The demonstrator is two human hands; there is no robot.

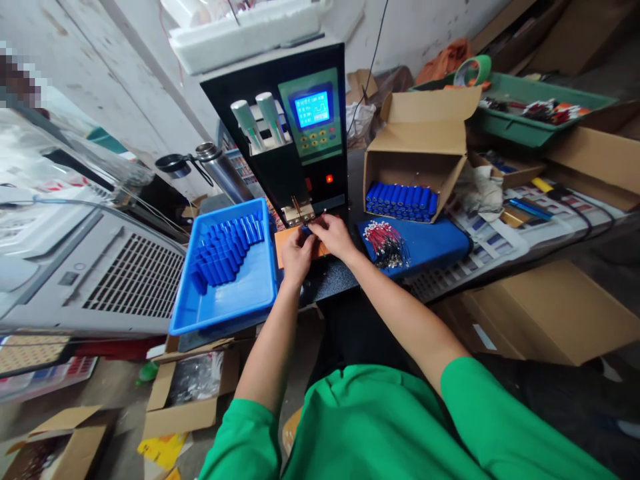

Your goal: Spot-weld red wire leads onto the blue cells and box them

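Observation:
My left hand (297, 256) is closed on a blue battery cell (305, 230), of which only a small part shows between the fingers. Beside it, my right hand (332, 235) pinches with thumb and forefinger at the cell's far end; what it holds is too small to make out. Both hands are just under the electrode tips (299, 208) of a black spot welder (323, 190) with a lit blue screen (311, 109). An orange block (284, 248) lies beneath my hands. Red and black wire leads (384, 243) lie in a bundle to the right.
A blue tray (250, 293) with several blue cells stands at left. On the right, an open cardboard box (417, 143) of cells sits behind a blue pad (445, 243). Farther right is a green bin (533, 133). A steel flask (220, 173) stands behind the tray.

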